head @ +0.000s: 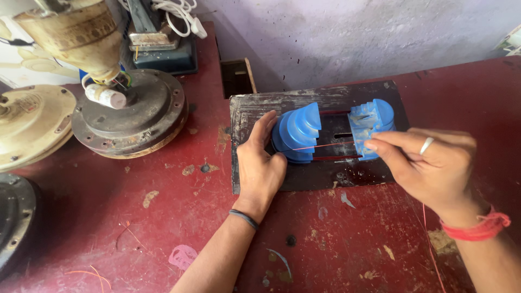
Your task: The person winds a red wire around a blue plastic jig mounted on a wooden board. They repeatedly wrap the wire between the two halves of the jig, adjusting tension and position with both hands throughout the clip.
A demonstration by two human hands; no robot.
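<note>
Two blue stepped plastic winding formers sit on a dark metal plate (255,106): the left former (296,133) and the right former (370,126). Thin copper wire (325,146) runs between them. My left hand (260,165) rests on the plate with its fingers curled against the left former's side. My right hand (429,165) pinches the wire at the right former's front edge; a ring and a red thread wristband show on it. The wire trails down past my right wrist.
The plate lies on a worn red table (135,217). Ceiling fan motor parts stand at the left: a round dark housing (133,114), a cream-coloured cover (30,125) and a hanging motor body (76,32). A dark box with white cable (163,49) sits behind.
</note>
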